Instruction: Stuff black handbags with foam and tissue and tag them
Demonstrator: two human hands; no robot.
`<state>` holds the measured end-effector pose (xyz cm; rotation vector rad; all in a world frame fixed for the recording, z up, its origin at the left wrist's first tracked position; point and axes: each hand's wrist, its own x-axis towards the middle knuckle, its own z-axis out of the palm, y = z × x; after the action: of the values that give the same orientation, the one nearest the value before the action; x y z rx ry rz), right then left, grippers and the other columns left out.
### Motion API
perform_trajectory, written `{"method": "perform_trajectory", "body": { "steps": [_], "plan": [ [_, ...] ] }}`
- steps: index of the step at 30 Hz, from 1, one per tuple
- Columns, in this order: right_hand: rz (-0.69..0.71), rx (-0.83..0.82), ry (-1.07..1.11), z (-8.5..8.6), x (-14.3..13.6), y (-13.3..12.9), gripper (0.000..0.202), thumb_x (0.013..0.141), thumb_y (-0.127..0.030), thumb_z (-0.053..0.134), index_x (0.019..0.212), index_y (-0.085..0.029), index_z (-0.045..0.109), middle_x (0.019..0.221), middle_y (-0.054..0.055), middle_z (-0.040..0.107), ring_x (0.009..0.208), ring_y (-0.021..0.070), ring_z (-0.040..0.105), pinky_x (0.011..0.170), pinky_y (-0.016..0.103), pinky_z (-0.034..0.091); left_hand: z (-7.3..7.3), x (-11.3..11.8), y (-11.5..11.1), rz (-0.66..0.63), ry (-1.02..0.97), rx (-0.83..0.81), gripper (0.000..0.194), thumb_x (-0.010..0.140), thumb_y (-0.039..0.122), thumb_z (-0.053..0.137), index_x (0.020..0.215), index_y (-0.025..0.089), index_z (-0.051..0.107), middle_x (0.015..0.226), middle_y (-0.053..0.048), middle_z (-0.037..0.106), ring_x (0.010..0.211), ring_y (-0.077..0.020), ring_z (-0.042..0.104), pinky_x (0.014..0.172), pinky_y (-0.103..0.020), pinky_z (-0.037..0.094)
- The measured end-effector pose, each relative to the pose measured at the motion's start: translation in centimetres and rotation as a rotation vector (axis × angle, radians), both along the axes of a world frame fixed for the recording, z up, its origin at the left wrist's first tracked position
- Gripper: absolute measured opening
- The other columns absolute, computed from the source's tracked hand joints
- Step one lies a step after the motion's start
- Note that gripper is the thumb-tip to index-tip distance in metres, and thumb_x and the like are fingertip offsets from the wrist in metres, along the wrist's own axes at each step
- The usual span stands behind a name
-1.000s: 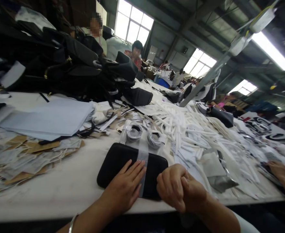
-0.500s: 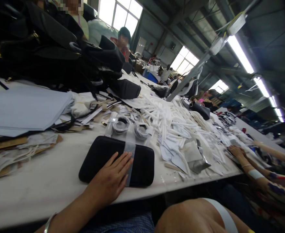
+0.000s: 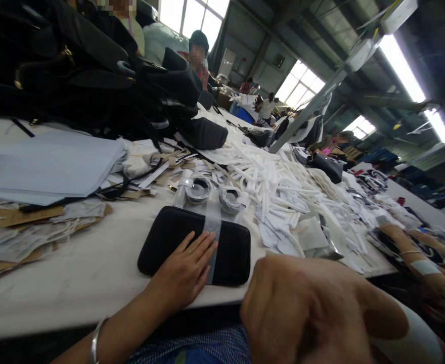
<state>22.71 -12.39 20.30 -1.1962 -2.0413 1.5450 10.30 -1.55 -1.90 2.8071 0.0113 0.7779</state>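
Observation:
A flat black rectangular piece (image 3: pixel 158 242) with rounded corners, like a small bag or case, lies near the table's front edge. A translucent strip (image 3: pixel 212 222) runs across it from front to back. My left hand (image 3: pixel 186 265) rests flat on its front, fingers stretched out, fingertips on the strip. Just behind the piece sit two dark rings in clear wrapping, a left ring (image 3: pixel 198 190) and a right ring (image 3: pixel 230 200). My right hand (image 3: pixel 306 308) is raised close to the camera, curled into a fist; whatever is inside it, if anything, is hidden.
White paper sheets (image 3: pixel 48 164) and brown card scraps (image 3: pixel 21 220) lie at left. Behind them is a heap of black bags (image 3: pixel 93 96). White strips (image 3: pixel 256 174) cover the table's middle. At right, another person's hands (image 3: pixel 397 237) work at the table edge.
My right hand has risen from the lap area into view as a fist, nearer the camera. My left hand stays flat on the black piece. The whole view has shifted slightly.

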Motion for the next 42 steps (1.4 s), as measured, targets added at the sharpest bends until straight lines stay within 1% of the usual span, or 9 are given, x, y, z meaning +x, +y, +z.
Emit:
{"method": "perform_trajectory", "body": {
  "steps": [2, 4, 8, 11, 15, 19, 24, 32, 42],
  "plan": [
    [-0.084, -0.007, -0.157, -1.0, 0.8, 1.5, 0.032, 0.093, -0.044, 0.062, 0.086, -0.015, 0.074, 0.083, 0.006, 0.076, 0.071, 0.0126, 0.068, 0.064, 0.018, 0.049, 0.1, 0.0, 0.0, -0.013, 0.016, -0.008, 0.049, 0.094, 0.023, 0.045, 0.142, 0.011, 0.047, 0.151, -0.012, 0.045, 0.14, -0.0243, 0.041, 0.119, -0.045, 0.027],
    [-0.087, 0.037, -0.45, -2.3, 2.1, 3.3, 0.024, 0.091, -0.037, 0.064, 0.093, -0.016, 0.077, 0.082, 0.004, 0.077, 0.069, 0.0123, 0.068, 0.063, 0.02, 0.045, 0.1, -0.1, 0.0, -0.022, 0.017, -0.024, 0.049, 0.095, 0.026, 0.046, 0.142, 0.011, 0.047, 0.15, -0.013, 0.047, 0.14, -0.0246, 0.041, 0.12, -0.044, 0.026],
    [-0.001, 0.17, -1.009, -4.9, 5.0, 6.9, 0.019, 0.088, -0.036, 0.063, 0.091, -0.023, 0.078, 0.08, 0.004, 0.077, 0.07, 0.0173, 0.068, 0.058, 0.025, 0.037, 0.1, -0.1, 0.0, -0.021, 0.016, -0.048, 0.048, 0.095, 0.024, 0.047, 0.142, 0.015, 0.048, 0.151, -0.012, 0.047, 0.142, -0.024, 0.039, 0.12, -0.045, 0.026],
    [0.074, 0.198, -1.178, -6.3, 6.3, 8.8, 0.02, 0.085, -0.036, 0.061, 0.09, -0.025, 0.077, 0.079, 0.004, 0.077, 0.071, 0.0196, 0.069, 0.054, 0.026, 0.031, 0.2, -0.2, 0.0, -0.003, 0.048, -0.065, 0.051, 0.093, 0.02, 0.048, 0.143, 0.014, 0.046, 0.155, -0.015, 0.038, 0.145, -0.0268, 0.032, 0.119, -0.047, 0.03],
    [0.169, 0.19, -1.233, -7.5, 6.7, 10.1, 0.022, 0.084, -0.04, 0.061, 0.09, -0.027, 0.078, 0.079, 0.005, 0.077, 0.073, 0.0209, 0.07, 0.054, 0.025, 0.033, 0.3, -0.2, -0.1, 0.031, 0.016, -0.132, 0.052, 0.089, 0.019, 0.054, 0.14, 0.015, 0.049, 0.161, -0.017, 0.023, 0.148, -0.0332, 0.021, 0.116, -0.049, 0.036],
    [0.224, 0.295, -1.321, -8.3, 6.3, 10.9, 0.027, 0.084, -0.042, 0.062, 0.086, -0.021, 0.079, 0.078, 0.011, 0.077, 0.074, 0.0253, 0.072, 0.055, 0.026, 0.038, 0.1, -0.3, -0.2, 0.037, -0.018, -0.15, 0.051, 0.087, 0.016, 0.056, 0.138, 0.014, 0.051, 0.163, -0.017, 0.015, 0.149, -0.0352, 0.017, 0.116, -0.05, 0.037],
    [0.321, 0.328, -1.357, -8.4, 5.3, 11.9, 0.025, 0.084, -0.039, 0.066, 0.087, -0.018, 0.079, 0.076, 0.013, 0.076, 0.077, 0.0273, 0.073, 0.058, 0.028, 0.044, 0.1, -0.3, -0.1, 0.013, 0.011, -0.104, 0.054, 0.088, 0.017, 0.053, 0.142, 0.014, 0.046, 0.162, -0.018, 0.022, 0.149, -0.0333, 0.02, 0.117, -0.049, 0.035],
    [0.35, 0.353, -1.389, -8.5, 4.8, 12.6, 0.02, 0.08, -0.032, 0.072, 0.088, -0.015, 0.079, 0.078, 0.014, 0.076, 0.081, 0.0267, 0.072, 0.065, 0.028, 0.046, 0.2, -0.2, -0.2, 0.032, 0.02, -0.073, 0.054, 0.088, 0.015, 0.051, 0.142, 0.015, 0.045, 0.161, -0.015, 0.024, 0.148, -0.0306, 0.025, 0.118, -0.047, 0.034],
    [0.43, 0.24, -1.38, -7.9, 4.9, 13.8, 0.023, 0.079, -0.035, 0.073, 0.093, -0.018, 0.079, 0.085, 0.012, 0.077, 0.08, 0.0244, 0.071, 0.058, 0.026, 0.041, 0.2, -0.3, -0.2, 0.054, 0.002, -0.016, 0.055, 0.088, 0.017, 0.053, 0.142, 0.017, 0.047, 0.158, -0.017, 0.033, 0.145, -0.0311, 0.032, 0.114, -0.049, 0.039]
  ]
}}
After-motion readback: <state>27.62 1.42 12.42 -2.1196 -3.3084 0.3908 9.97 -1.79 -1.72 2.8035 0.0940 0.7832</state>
